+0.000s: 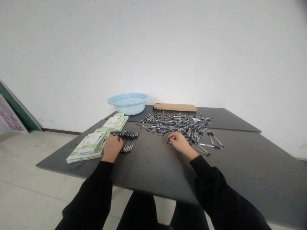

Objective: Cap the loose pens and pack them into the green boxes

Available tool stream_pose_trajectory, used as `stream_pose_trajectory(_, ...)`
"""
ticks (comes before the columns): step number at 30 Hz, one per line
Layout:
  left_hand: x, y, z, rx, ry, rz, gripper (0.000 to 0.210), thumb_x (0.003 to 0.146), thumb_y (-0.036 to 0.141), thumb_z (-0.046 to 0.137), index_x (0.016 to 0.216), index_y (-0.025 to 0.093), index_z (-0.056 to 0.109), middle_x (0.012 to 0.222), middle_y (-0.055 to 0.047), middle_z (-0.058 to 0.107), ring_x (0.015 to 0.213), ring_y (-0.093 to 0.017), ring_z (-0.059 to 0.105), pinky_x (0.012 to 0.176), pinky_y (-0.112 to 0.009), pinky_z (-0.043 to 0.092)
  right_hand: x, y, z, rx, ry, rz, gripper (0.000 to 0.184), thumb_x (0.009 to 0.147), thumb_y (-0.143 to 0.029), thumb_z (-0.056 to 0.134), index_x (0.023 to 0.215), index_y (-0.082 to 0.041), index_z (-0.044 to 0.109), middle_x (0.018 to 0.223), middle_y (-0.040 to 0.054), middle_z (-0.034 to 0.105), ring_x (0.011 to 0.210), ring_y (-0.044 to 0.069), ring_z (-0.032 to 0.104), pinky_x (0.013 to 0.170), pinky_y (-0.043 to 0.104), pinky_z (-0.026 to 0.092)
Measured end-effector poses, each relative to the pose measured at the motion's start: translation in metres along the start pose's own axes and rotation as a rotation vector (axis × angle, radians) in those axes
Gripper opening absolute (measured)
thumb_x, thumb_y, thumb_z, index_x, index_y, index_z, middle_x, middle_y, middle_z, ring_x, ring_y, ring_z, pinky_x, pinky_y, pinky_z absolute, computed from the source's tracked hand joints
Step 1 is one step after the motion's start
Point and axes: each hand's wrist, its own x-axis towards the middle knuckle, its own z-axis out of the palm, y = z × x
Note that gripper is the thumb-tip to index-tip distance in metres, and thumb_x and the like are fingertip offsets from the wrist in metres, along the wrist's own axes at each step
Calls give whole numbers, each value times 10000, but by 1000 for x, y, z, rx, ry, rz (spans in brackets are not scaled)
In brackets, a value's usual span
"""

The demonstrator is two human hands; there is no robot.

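Observation:
On the left, my left hand (113,147) is curled against the near left end of a row of black-capped clear pens (129,140) lying side by side. Its fingertips are mostly hidden, so what it grips does not show. My right hand (178,140) is at the near edge of a loose heap of similar pens (177,123). Its thumb and fingers are closed together, with the end of a pen (169,142) showing at the fingertips. Green-and-white boxes (92,142) are stacked just left of my left hand.
Further back, more green-and-white boxes (116,121) stand before a light blue basin (129,105). A flat brown cardboard piece (175,107) lies by the wall. Several stray pens (214,139) lie right of the heap. The dark table's (153,172) front edge is above my legs.

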Motion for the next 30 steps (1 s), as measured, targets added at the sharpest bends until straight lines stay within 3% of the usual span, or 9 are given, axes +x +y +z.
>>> stream_pose_trajectory(8,16,11,9,36,13,31,373,901,258,377,913,83,706,914,-192,700,945,-288,662,818,-342,472,-8,-6,-3,-53,10,-61,250,778,-24,524,844,-159,724,910,69,682,858,172,627,847,291,474)
stream_pose_trajectory(15,14,10,13,18,-48,-8,357,887,272,403,925,92,709,945,-195,695,944,-301,660,810,-361,483,-10,-7,-6,-115,-24,-95,242,793,-15,520,858,-137,718,917,84,676,835,171,620,820,280,469)
stream_pose_trajectory(21,5,23,4,39,158,27,440,915,374,412,1109,86,681,1134,-222,637,1100,-361,581,881,-434,472,-14,-10,-6,-182,-112,-132,231,815,-52,520,879,-154,718,933,88,692,863,181,632,833,277,468)
stream_pose_trajectory(24,6,29,8,11,181,101,507,948,370,359,1295,94,605,1301,-223,585,1186,-374,543,933,-478,459,-13,-11,-10,-235,-125,-133,248,824,-56,505,892,-153,722,955,93,696,888,185,636,853,272,465)
stream_pose_trajectory(27,10,29,20,3,141,174,567,976,377,301,1424,96,506,1496,-198,462,1349,-388,427,1046,-522,400,-10,-9,-19,-295,-108,-113,271,842,-70,485,924,-154,729,992,97,692,919,189,637,873,268,461)
stream_pose_trajectory(30,14,25,34,35,-6,217,598,987,399,269,1454,91,480,1581,-168,368,1423,-402,340,1111,-562,338,-7,-3,-33,-358,-95,-64,305,830,-61,476,961,-155,736,1013,102,683,933,195,636,879,270,462)
